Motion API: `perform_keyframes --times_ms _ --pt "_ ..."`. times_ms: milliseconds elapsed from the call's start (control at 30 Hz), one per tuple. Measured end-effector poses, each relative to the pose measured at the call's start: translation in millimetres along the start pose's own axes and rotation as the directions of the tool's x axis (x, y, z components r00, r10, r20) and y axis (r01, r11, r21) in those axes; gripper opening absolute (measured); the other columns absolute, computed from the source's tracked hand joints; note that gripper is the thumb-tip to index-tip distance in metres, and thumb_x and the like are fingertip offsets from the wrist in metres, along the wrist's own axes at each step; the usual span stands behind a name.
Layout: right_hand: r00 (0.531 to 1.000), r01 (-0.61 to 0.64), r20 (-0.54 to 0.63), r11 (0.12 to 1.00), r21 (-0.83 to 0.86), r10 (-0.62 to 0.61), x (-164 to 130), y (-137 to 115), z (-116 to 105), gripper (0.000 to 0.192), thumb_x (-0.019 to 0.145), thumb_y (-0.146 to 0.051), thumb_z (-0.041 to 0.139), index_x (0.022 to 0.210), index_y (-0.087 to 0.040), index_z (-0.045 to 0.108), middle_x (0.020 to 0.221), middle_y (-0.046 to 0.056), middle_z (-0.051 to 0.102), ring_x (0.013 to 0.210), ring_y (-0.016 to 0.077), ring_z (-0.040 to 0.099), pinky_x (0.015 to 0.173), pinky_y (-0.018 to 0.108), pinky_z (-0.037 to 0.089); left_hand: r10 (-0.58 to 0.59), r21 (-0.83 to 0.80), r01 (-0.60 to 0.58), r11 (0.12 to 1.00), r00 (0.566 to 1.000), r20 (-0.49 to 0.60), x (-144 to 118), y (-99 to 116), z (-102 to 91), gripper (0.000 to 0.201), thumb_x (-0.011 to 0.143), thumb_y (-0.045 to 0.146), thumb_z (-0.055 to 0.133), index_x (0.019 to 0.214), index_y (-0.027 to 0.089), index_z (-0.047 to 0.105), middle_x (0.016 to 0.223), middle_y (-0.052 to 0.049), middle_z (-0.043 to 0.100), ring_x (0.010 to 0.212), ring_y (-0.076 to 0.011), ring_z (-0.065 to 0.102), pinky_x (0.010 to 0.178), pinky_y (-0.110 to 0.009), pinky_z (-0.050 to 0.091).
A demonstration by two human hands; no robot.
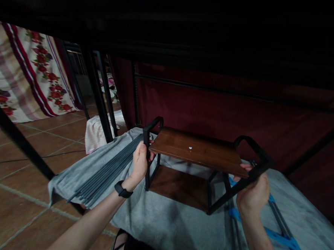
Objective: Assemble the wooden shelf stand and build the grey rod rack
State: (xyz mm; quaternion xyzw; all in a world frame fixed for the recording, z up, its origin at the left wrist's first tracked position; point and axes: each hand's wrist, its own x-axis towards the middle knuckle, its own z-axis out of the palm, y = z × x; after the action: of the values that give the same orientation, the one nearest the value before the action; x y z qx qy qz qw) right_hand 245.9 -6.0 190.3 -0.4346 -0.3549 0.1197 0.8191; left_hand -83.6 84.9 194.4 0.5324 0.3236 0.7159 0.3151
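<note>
Hands clamped on a two-tier rack, we note.
Left hand (140, 162) grips its left frame, right hand (252, 193) its right frame; rack (195, 149) sits above grey cloth (164, 219), rods (110, 170) left of it.

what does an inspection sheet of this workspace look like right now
surface: grey cloth spread over the work surface, tiled floor at left
job's things: small two-tier shelf, wooden boards in a black metal frame, held tilted above the cloth
clutter: bundle of grey rods at left; rods with blue connectors at right
hands: left hand grips the left frame end; right hand grips the right frame bar
cables: thin dark line on the floor at left, cannot tell if a cable
surroundings: dark red curtain behind, floral fabric at left
</note>
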Motion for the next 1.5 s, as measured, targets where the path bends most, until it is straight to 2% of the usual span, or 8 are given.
perform_keyframes --times_ms 167,333,500,633,767,1033,1300,1500 --pt "0.999 0.016 0.045 0.995 -0.094 -0.012 0 3 -3 0.047 0.094 -0.062 0.039 0.097 -0.021 0.064 0.121 0.009 0.064 0.104 0.0235 0.062 0.063 0.031 0.054 -0.022 0.055 0.019 0.998 0.998 0.059 5 5 -3.7 0.053 0.094 0.067 0.043 0.106 0.019 0.064 0.056 0.004 0.052 0.049 -0.0127 0.047 0.050 -0.025 0.038" --pt "0.983 -0.023 0.174 0.977 -0.210 0.060 -2 1 -14 0.057 0.091 -0.068 0.042 0.112 -0.022 0.069 0.126 0.009 0.064 0.113 0.0268 0.059 0.080 0.038 0.054 0.005 0.227 0.003 0.974 0.999 -0.038 12 7 -14.4 0.052 0.091 0.065 0.051 0.104 0.018 0.069 0.082 -0.003 0.068 0.074 -0.0175 0.061 0.068 -0.027 0.048" --pt "0.981 -0.083 0.165 0.986 -0.142 0.106 10 4 -23 0.053 0.090 -0.067 0.047 0.112 -0.024 0.068 0.117 0.007 0.069 0.105 0.0236 0.064 0.084 0.036 0.051 0.007 0.300 -0.002 0.954 1.000 -0.016 19 2 -22.0 0.051 0.091 0.061 0.053 0.113 0.018 0.069 0.113 -0.006 0.070 0.101 -0.0231 0.063 0.087 -0.031 0.049" --pt "0.978 -0.160 0.119 0.982 -0.105 0.172 43 14 -22 0.043 0.081 -0.060 0.063 0.101 -0.023 0.069 0.103 0.005 0.073 0.090 0.0201 0.067 0.072 0.030 0.051 -0.011 0.342 -0.004 0.940 0.999 0.044 21 3 -25.0 0.054 0.088 0.064 0.054 0.115 0.019 0.068 0.112 -0.006 0.071 0.104 -0.0254 0.064 0.091 -0.034 0.050" --pt "0.960 -0.219 0.157 0.972 -0.087 0.230 78 27 -5 0.044 0.067 -0.058 0.075 0.092 -0.022 0.068 0.090 0.004 0.073 0.078 0.0205 0.066 0.068 0.033 0.053 0.039 0.398 -0.061 0.915 0.997 0.064 25 10 -22.8 0.051 0.086 0.061 0.059 0.113 0.020 0.067 0.113 -0.006 0.071 0.110 -0.0271 0.063 0.100 -0.037 0.047" --pt "0.958 0.043 0.285 0.969 -0.244 0.030 110 51 22 0.047 0.072 -0.064 0.067 0.086 -0.019 0.069 0.086 0.006 0.070 0.091 0.0252 0.064 0.088 0.040 0.050 0.018 0.403 -0.063 0.913 0.993 0.116 36 23 -13.9 0.045 0.086 0.059 0.059 0.107 0.020 0.070 0.117 -0.007 0.070 0.115 -0.0292 0.061 0.105 -0.041 0.045" --pt "0.945 0.123 0.325 0.962 -0.243 -0.038 118 76 26 0.041 0.079 -0.057 0.062 0.095 -0.020 0.067 0.086 0.006 0.068 0.087 0.0237 0.063 0.084 0.040 0.052 -0.011 0.398 -0.019 0.917 0.997 0.074 40 22 -16.6 0.042 0.086 0.056 0.060 0.106 0.022 0.072 0.116 -0.005 0.071 0.116 -0.0292 0.061 0.109 -0.043 0.042" --pt "0.935 0.171 0.350 0.935 -0.310 -0.055 125 76 31 0.033 0.083 -0.052 0.058 0.091 -0.020 0.067 0.094 0.009 0.070 0.104 0.0286 0.061 0.099 0.045 0.047 -0.006 0.395 -0.021 0.918 0.998 0.066 39 22 -14.8 0.042 0.084 0.056 0.062 0.105 0.021 0.072 0.115 -0.005 0.072 0.115 -0.0289 0.062 0.108 -0.043 0.044"
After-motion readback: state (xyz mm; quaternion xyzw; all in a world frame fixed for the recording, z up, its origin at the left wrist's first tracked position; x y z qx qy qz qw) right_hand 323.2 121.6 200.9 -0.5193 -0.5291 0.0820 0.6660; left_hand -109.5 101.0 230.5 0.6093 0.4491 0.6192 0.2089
